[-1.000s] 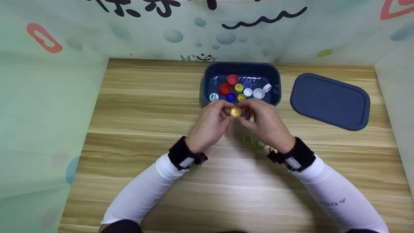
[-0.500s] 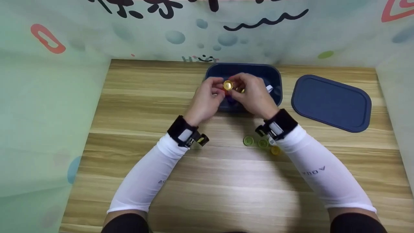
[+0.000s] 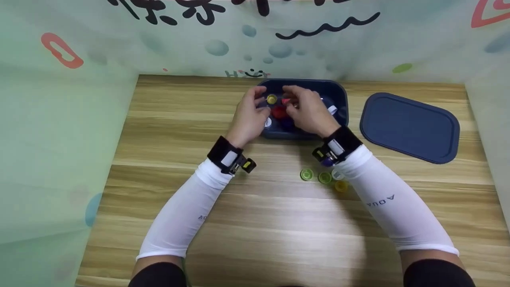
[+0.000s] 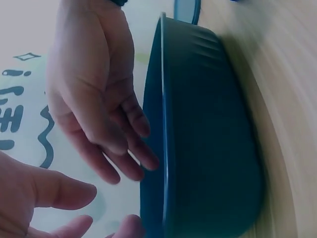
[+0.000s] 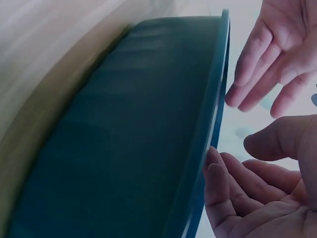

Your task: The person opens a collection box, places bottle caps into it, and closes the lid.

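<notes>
Over the dark blue box [image 3: 340, 95] both hands hover with their fingers parted and nothing held between them. The left hand [image 3: 247, 115] is above the box's left end, beside a yellow bottle cap [image 3: 271, 99] lying inside. Above the middle of the box, the right hand [image 3: 312, 113] partly covers a red cap [image 3: 279, 112] and other caps. A white cap [image 3: 267, 122] lies below the left fingertips, and a white flip cap [image 3: 332, 109] shows at the right end. Both wrist views show relaxed, slightly bent fingers beside the box wall [image 4: 208, 129].
A dark blue lid [image 3: 410, 127] lies right of the box. On the wooden table in front are two green caps [image 3: 306, 174], a whitish cap [image 3: 338, 174] and a yellow cap [image 3: 341, 186], close to the right forearm. A printed curtain [image 3: 199, 48] stands behind.
Both hands have moved forward from the box's near edge to above its inside. The yellow cap they held between them has been let go and now lies in the box; the hands have parted.
</notes>
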The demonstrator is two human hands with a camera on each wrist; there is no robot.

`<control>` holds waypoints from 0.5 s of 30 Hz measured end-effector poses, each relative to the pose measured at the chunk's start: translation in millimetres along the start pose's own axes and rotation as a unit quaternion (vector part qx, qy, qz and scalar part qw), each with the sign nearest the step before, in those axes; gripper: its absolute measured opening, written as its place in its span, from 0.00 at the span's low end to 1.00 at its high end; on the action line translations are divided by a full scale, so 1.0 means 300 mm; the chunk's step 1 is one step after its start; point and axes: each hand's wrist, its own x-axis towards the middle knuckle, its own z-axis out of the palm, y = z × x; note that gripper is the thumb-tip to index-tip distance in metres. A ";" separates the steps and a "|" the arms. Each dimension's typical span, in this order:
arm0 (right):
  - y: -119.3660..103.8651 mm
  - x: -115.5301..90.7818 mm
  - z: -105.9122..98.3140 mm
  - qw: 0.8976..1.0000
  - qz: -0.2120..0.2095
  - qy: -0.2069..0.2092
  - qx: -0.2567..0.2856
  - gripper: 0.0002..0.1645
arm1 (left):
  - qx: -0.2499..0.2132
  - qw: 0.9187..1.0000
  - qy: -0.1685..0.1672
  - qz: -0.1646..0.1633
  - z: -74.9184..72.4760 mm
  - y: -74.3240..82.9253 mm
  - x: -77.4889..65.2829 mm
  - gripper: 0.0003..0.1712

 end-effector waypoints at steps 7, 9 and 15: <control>0.005 -0.107 -0.023 0.999 -0.024 0.027 -0.019 0.28 | 0.062 0.997 0.003 0.042 0.019 0.013 -0.069 0.31; 0.000 -0.144 -0.025 0.998 -0.041 0.037 -0.029 0.27 | 0.075 0.995 -0.001 0.061 0.031 0.015 -0.092 0.31; -0.005 -0.264 -0.032 0.990 -0.109 0.060 -0.066 0.21 | 0.097 0.989 -0.028 0.113 0.074 0.015 -0.166 0.29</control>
